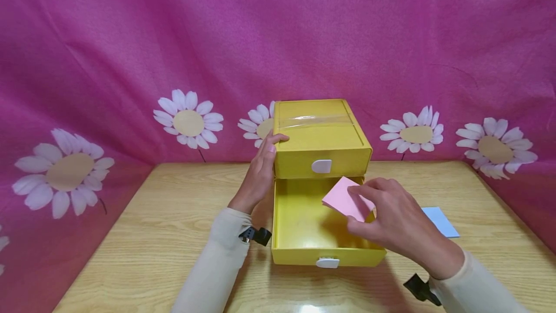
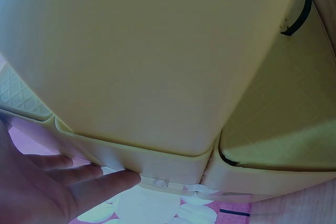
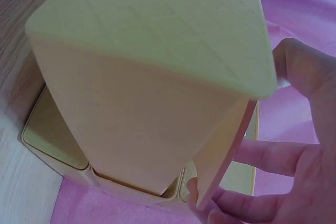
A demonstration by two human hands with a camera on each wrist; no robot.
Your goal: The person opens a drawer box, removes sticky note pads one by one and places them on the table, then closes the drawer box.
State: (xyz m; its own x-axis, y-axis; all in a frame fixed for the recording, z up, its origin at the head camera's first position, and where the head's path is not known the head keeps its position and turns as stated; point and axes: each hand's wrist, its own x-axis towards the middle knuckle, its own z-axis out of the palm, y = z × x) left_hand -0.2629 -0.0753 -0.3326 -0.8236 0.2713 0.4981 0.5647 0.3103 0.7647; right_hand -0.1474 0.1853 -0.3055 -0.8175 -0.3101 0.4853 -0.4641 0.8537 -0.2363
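A yellow two-drawer box stands on the table with its upper drawer closed. Below it, the lower drawer is pulled out toward me, its floor visible. My left hand rests against the box's left side, fingertips at the top edge; the left wrist view shows those fingers extended along the box. Over the right part of the lower drawer, my right hand pinches a pink sticky-note pad between thumb and fingers. The pad tilts, and its edge shows close to the drawer wall in the right wrist view.
A light blue sticky-note pad lies on the wooden table, to the right of the box and partly behind my right hand. White tabs mark both drawer fronts. A magenta cloth with daisies hangs behind and at the sides.
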